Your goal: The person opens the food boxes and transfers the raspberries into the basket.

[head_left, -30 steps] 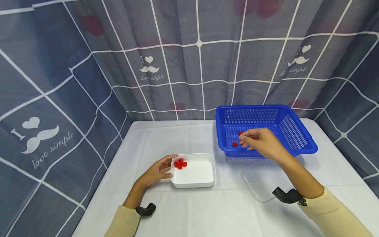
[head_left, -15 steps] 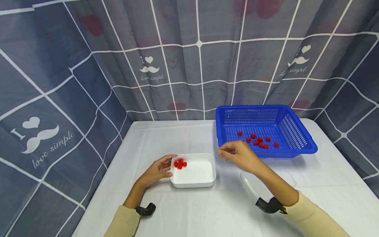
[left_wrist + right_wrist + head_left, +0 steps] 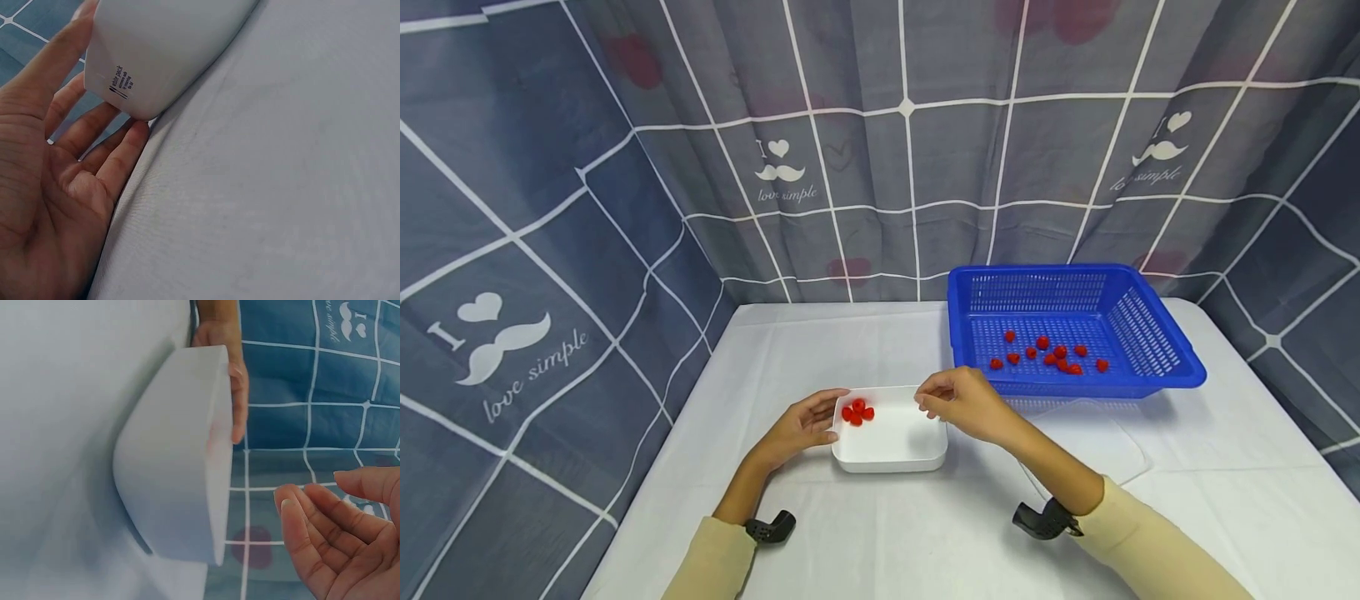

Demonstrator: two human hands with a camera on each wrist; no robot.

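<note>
And there was the left hand (image 3: 797, 429), cupped round one end of the white container (image 3: 891, 465), clustered raspberries (image 3: 858, 406) inside! The right hand (image 3: 964, 407) hung over the other, fingers bent; any pinch stayed hidden.

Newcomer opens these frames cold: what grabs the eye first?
Probably the blue basket at the right rear of the white table, the boldest colour there, with red berry-like pieces scattered on its floor. Next, the white box nearer the person, a tight red cluster in its far-left corner. The left hand holds its left end; the right hand is at its right end.
</note>
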